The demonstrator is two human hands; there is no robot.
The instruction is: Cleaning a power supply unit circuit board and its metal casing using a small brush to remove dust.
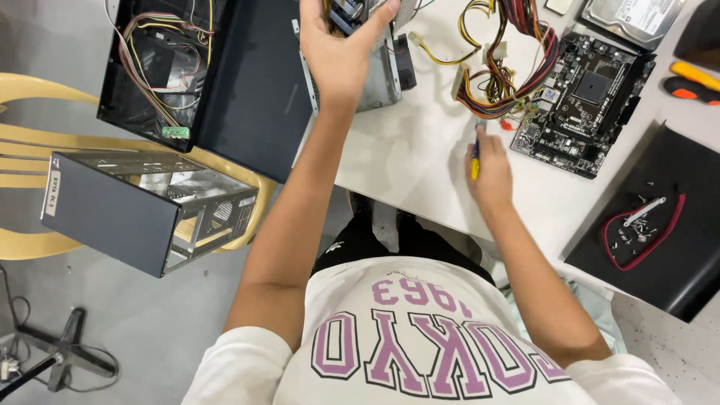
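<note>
The left hand [341,49] grips the grey metal power supply [375,71], lifted at the far edge of the white tabletop [405,161]. The right hand [489,174] is closed around a yellow-handled screwdriver [475,161], resting on the tabletop just beside the power supply's bundle of coloured cables [502,67]. The black motherboard [585,101] lies right of that bundle, touching its ends. A hard drive [634,19] sits beyond the motherboard. Left of the power supply, an open computer case [161,67] rests on a yellow chair [22,161].
</note>
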